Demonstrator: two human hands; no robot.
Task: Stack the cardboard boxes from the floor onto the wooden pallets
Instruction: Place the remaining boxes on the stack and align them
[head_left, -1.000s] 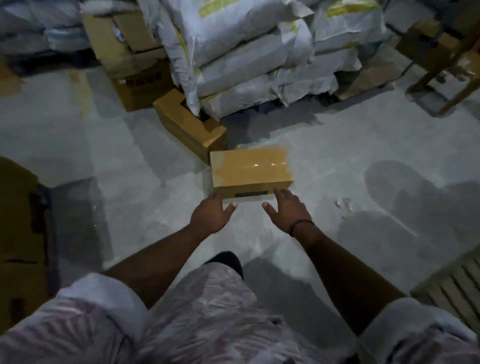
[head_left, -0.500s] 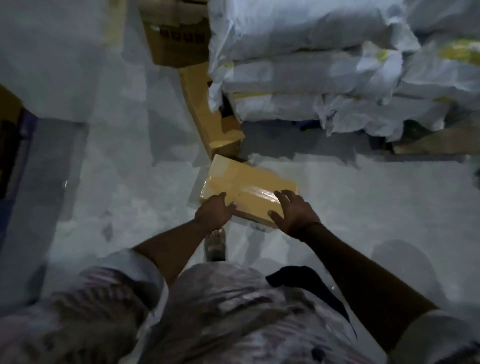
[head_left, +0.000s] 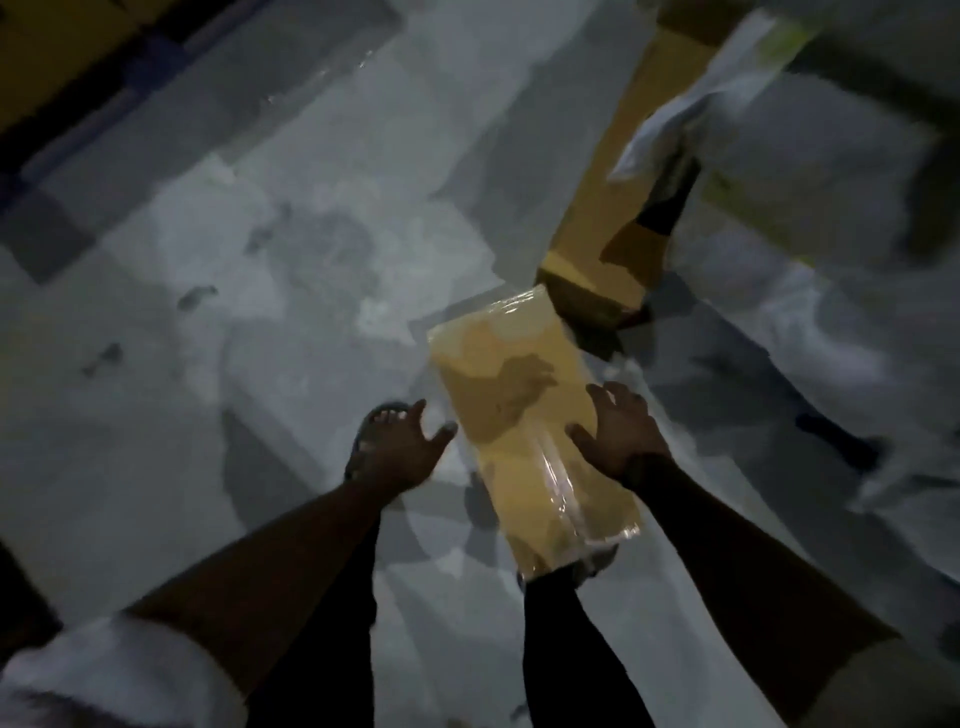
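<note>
A flat cardboard box (head_left: 519, 395) wrapped in shiny clear tape lies lengthwise in front of me, its near end covering my right foot. My left hand (head_left: 400, 447) hovers just left of the box with fingers spread, apart from it. On the box's right edge rests my right hand (head_left: 618, 436), thumb on the top face and fingers spread along the side. Whether the box is off the floor I cannot tell. No wooden pallet is in view.
A second, longer cardboard box (head_left: 602, 208) lies beyond the first, partly under stacked white sacks (head_left: 810, 156) on the right. Dark cardboard (head_left: 47, 47) fills the top left corner. Grey concrete floor (head_left: 234, 312) spreads to the left, with my sandalled left foot (head_left: 371, 421).
The view has swung down and turned, so the box now points away from me. My left hand has come off the box's near edge to its left side. My right hand stays at its right edge.
</note>
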